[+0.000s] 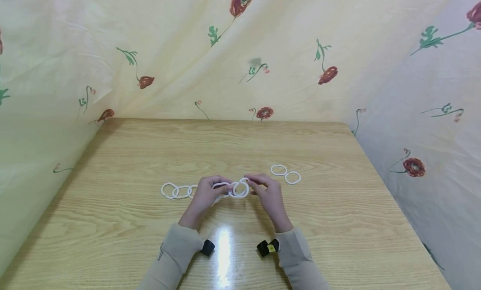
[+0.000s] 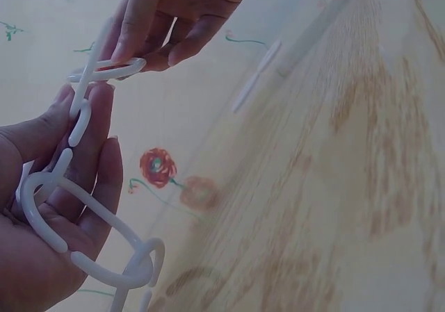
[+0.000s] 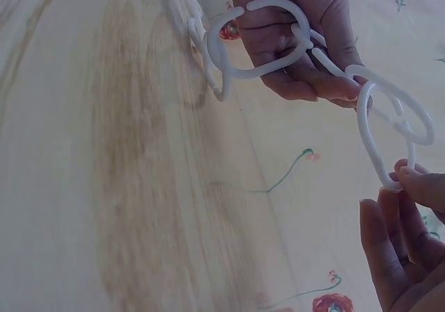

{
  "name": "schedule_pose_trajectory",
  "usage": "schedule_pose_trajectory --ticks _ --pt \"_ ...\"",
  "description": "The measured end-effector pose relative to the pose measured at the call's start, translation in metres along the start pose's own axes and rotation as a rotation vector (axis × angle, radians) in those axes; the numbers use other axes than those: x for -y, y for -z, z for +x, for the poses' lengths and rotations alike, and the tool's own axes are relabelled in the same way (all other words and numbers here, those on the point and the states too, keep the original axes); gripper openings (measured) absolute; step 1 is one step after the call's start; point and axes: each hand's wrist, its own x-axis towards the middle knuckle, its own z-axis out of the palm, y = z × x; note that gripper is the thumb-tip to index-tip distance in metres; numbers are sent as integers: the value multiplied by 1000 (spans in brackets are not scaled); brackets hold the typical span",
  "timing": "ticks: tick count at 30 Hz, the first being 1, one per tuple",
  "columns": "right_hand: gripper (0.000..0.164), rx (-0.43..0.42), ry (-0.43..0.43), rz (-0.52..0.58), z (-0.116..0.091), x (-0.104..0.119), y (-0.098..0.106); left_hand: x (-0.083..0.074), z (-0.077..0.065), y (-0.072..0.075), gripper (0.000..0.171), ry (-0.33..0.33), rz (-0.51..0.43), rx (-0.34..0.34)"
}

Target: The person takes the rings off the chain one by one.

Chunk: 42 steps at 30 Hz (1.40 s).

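A chain of white plastic links [image 1: 175, 192] lies partly on the table and runs up through my left hand [image 1: 204, 194]. In the left wrist view, several linked pieces [image 2: 104, 215] hang across the palm. The left thumb and fingertips pinch an upright link [image 2: 89, 72] near the chain's end. My right hand [image 1: 269, 194] pinches another white link [image 3: 368, 149] between thumb and fingertips. That link passes through the one at the left fingertips, both held above the table. Small gaps show in some links of the chain.
Two loose white links [image 1: 287, 172] lie side by side on the wooden table [image 1: 338, 223], beyond the right hand. A flowered cloth [image 1: 180, 73] hangs behind the table and along both sides. Black wrist cameras [image 1: 208, 248] sit at both sleeves.
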Motion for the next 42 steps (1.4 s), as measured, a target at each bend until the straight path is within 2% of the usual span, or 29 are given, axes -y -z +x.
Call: schedule_pose_trajectory --ticks 16,29,42 --pt "17 -11 81 -102 -4 3 -2 1 -2 -1 20 -40 -24 31" --pt "17 -19 43 -121 -5 6 -2 4 -2 -2 17 -69 99 1" --pt "17 -38 44 -122 -6 7 -1 3 -3 -3 13 -121 154 -43"
